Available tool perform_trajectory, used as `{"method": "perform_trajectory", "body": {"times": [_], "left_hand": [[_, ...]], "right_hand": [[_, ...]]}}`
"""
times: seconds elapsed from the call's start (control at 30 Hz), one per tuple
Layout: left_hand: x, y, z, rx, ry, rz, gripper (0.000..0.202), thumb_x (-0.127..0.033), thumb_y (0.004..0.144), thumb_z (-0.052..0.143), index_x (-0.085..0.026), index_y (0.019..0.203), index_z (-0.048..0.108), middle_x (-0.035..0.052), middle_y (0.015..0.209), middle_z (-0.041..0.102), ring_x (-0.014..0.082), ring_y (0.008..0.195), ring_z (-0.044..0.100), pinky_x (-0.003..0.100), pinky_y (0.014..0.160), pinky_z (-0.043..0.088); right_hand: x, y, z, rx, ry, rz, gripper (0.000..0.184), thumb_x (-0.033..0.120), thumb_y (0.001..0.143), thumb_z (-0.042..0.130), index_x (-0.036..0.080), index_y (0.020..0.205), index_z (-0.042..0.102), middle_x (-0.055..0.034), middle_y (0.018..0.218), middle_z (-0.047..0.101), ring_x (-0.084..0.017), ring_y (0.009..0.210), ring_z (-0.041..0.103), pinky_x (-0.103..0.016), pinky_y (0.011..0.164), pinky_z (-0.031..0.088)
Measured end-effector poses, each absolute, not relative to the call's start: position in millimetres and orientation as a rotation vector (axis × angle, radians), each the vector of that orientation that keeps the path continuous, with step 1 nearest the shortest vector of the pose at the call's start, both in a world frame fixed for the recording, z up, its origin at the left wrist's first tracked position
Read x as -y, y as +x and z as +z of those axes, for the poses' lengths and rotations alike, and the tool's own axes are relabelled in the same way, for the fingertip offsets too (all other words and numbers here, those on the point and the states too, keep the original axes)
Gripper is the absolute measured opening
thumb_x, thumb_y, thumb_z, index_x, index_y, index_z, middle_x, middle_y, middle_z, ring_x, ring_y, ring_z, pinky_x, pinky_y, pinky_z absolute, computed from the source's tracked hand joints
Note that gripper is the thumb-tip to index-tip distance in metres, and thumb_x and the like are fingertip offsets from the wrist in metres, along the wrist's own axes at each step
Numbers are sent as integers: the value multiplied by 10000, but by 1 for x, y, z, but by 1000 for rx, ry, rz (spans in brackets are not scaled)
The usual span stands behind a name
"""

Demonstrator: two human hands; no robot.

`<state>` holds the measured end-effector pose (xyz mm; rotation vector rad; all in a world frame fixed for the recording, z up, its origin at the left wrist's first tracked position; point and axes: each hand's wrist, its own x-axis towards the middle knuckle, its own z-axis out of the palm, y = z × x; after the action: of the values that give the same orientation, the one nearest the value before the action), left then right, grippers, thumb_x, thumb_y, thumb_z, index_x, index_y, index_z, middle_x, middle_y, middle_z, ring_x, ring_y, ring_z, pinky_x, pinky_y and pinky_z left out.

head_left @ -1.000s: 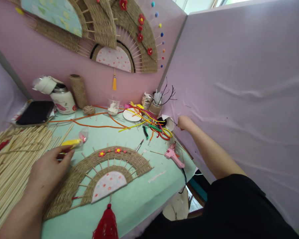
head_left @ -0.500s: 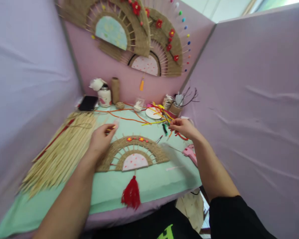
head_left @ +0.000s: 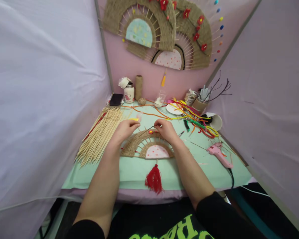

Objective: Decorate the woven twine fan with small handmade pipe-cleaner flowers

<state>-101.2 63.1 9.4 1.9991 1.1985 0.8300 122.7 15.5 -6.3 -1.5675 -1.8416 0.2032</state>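
A twine-wrapped fan lies on the table, with small red flowers along its band and a spotted half-round centre. A red tassel hangs from its lower edge over the table's front. My left hand is closed above the fan's left side, pinching a small yellow piece with something pale pink at its end; its kind is unclear. Over the top of the fan, my right hand pinches a thin dark twig that points left towards my left hand.
Thin wooden sticks lie in a pile at left. A pink glue gun rests at right, near coloured pipe cleaners and a white plate. Behind stand a jar, a twine roll and a pot of branches.
My right hand has moved left with the twig, from near the pipe cleaners to over the fan's top. My left hand stays near the fan's left side. The view has turned left.
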Motion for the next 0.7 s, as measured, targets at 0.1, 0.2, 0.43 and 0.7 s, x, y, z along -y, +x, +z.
{"method": "perform_trajectory", "body": {"times": [0.1,0.2,0.43,0.7], "left_hand": [[-61,-101,7,-1181,2058,758,272,-372,788,617,-193,936,757,69,1018,746,226,980,663,333,898,460],[-60,-99,6,-1229,2092,720,275,-364,788,617,-188,943,760,75,1019,746,232,982,663,336,894,460],[-49,-90,13,-1157,2111,619,257,-348,772,593,-190,881,765,42,919,753,204,879,664,295,806,471],[-48,-83,12,-1183,2201,519,250,-306,724,531,-185,786,741,31,793,729,187,750,632,270,673,437]], "right_hand": [[-17,119,-12,1775,-1499,271,127,135,763,550,195,757,661,-10,765,683,-149,719,583,-269,724,419],[-18,117,-15,1668,-1447,361,102,164,757,558,192,744,655,-5,755,680,-145,716,589,-269,736,432],[-18,117,-17,1537,-1371,476,69,218,736,589,190,718,649,-1,728,669,-142,692,584,-283,742,451],[-16,112,-20,1534,-1403,446,76,214,768,594,204,780,669,-11,817,701,-144,742,616,-284,768,484]]}}
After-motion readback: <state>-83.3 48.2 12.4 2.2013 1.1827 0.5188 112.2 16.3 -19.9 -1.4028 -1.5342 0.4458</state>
